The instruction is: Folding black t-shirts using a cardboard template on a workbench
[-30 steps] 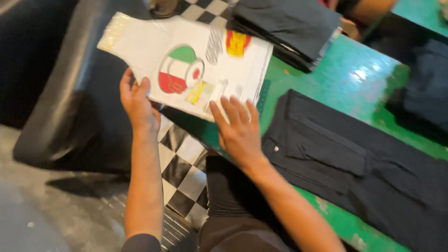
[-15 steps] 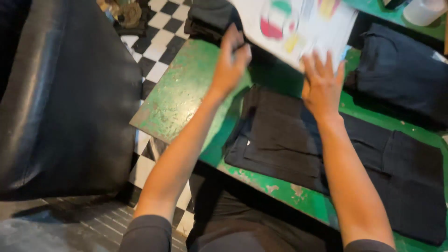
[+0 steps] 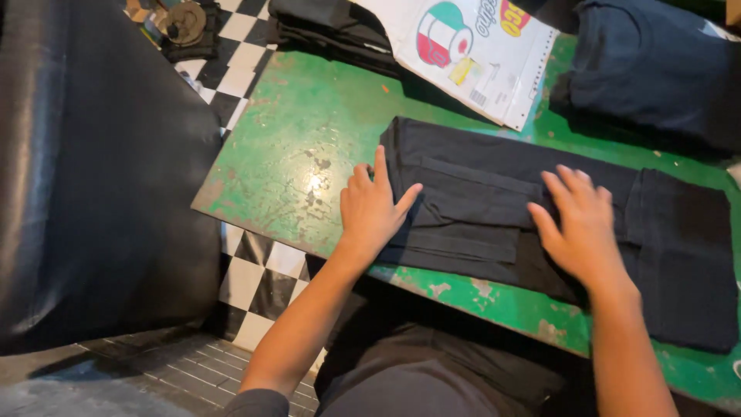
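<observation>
Green, worn paint covers the table (image 3: pixel 309 131), which runs from the centre to the right edge of the frame, its surface chipped and scratched with pale bare patches near the lower edge. Left of it, a big black glossy cushion or seat (image 3: pixel 100 177) fills the left third of the frame. Between the two shows a black-and-white checkered floor (image 3: pixel 258 270), giving way to dull grey flooring at the lower left.

On the table, a pair of black folded trousers (image 3: pixel 478 193) lies flat from the centre toward the right edge. At the upper right sits a dark blue folded garment (image 3: pixel 656 69), well apart from the trousers. At the top centre lies a white plastic bag (image 3: pixel 478 62) printed with a red, white and green emblem, its far edge resting on a stack of dark folded cloth (image 3: pixel 324 27) in the upper middle. Small brownish objects (image 3: pixel 177 23) lie on the floor at the upper left, too small to tell.

The left hand (image 3: pixel 370 212) lies flat at the left end of the trousers, fingers spread, grip holding nothing, thumb over the cloth. The right hand (image 3: pixel 579 220) presses palm down on the middle of the trousers, fingers spread, pinching nothing
</observation>
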